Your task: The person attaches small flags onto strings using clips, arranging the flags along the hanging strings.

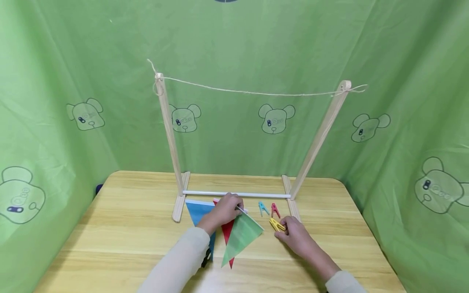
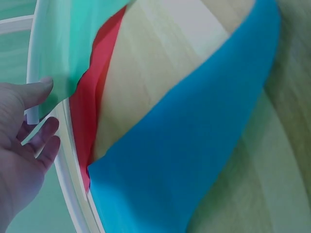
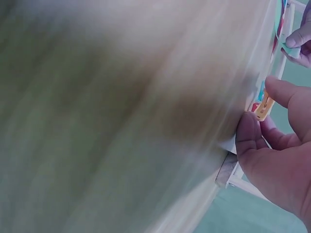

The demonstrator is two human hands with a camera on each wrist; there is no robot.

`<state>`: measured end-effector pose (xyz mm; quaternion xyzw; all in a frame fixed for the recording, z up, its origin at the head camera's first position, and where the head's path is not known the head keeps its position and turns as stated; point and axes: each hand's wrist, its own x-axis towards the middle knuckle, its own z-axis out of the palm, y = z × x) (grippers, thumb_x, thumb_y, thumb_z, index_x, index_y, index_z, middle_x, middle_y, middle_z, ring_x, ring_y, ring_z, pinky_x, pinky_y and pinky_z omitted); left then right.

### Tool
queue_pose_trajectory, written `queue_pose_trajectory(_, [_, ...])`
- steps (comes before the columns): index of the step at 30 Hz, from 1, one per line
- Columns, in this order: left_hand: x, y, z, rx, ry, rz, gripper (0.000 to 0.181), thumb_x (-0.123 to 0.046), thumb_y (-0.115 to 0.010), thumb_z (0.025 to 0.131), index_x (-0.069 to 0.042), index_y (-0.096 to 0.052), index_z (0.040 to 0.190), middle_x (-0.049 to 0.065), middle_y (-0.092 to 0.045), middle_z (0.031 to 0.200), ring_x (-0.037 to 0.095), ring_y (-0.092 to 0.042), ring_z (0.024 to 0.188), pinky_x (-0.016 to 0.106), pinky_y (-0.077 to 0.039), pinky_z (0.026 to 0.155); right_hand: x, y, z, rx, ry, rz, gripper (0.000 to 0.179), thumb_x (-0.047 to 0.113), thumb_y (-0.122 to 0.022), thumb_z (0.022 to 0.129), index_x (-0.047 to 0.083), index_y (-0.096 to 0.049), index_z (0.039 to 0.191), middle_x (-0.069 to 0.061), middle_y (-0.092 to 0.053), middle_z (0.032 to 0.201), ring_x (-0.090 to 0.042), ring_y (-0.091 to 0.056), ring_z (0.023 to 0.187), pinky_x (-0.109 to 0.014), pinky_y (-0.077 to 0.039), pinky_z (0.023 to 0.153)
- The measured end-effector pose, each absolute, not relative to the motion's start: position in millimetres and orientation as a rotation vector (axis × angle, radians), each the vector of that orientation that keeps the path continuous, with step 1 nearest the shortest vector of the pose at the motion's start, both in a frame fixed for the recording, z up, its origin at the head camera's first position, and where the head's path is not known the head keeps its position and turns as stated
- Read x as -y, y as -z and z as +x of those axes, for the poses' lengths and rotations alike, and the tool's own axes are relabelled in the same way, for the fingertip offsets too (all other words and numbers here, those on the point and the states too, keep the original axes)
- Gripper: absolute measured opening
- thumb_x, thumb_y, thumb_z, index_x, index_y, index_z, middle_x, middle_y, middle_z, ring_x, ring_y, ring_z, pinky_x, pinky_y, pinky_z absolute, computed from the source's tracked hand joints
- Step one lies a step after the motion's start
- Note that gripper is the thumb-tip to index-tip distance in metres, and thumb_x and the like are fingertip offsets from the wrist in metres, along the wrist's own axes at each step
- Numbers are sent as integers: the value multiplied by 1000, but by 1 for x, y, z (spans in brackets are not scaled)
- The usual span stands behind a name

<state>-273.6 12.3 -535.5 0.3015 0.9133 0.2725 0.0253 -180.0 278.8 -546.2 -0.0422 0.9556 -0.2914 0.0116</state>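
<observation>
In the head view my left hand (image 1: 228,208) pinches the white-edged top corner of a green triangular pennant (image 1: 242,237), which hangs over a red pennant (image 1: 227,231). A blue pennant (image 1: 198,209) lies to the left, partly behind my forearm. The left wrist view shows the thumb over the green pennant's white edge (image 2: 32,97), fingers beneath. My right hand (image 1: 297,236) holds a yellow clothespin (image 1: 276,224) between thumb and fingers, low over the table. Just beyond it lie a light-blue clothespin (image 1: 263,208) and a red clothespin (image 1: 275,210).
Behind the pennants stands a wooden frame with a left post (image 1: 169,134), a right post (image 1: 319,140) and a white bottom rod (image 1: 236,194). A string (image 1: 242,92) sags slightly between the post tops. Green curtains (image 1: 227,49) surround the wooden table (image 1: 121,228).
</observation>
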Motion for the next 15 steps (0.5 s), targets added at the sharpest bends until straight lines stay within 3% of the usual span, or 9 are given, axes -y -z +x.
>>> queue_pose_trajectory(15, [-3,532,-270,-2639,-1121,861,12,-7,-76,94,-13,-70,85,-3,-68,86,5,-57,76,20,-51,68,-283,537,-178,-2975,938,-160,29,9,-82,87,1,-64,107,-3,-57,90,-13,-51,79,-20,-47,65])
